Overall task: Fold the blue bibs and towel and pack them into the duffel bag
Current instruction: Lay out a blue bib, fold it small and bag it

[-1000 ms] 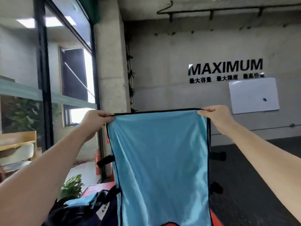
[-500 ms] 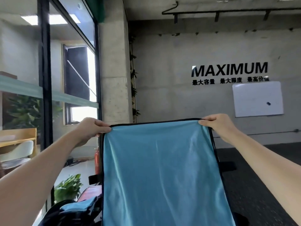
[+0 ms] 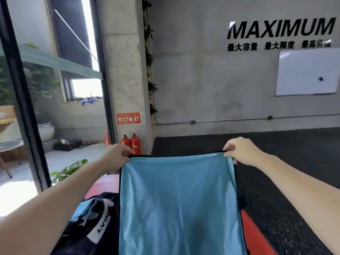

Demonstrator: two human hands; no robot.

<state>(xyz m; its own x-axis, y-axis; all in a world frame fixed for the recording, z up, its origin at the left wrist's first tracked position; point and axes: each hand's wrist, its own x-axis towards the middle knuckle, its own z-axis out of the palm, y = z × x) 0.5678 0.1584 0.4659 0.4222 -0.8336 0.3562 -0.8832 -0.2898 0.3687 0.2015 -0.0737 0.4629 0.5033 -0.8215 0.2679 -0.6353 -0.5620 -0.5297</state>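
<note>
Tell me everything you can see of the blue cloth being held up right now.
The blue cloth is light blue, smooth and slightly shiny, edged in black piping. It hangs spread open, its lower end out of frame. The left hand and right hand each pinch a top corner, pulling the upper edge nearly taut. It hangs in front of a red surface, beside the dark duffel bag.

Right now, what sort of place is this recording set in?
Probably a gym or training space. The dark rubber-like floor, the "MAXIMUM" lettering on the bare concrete wall, the whiteboard and the fire extinguishers suggest it. It could also be a studio.
</note>
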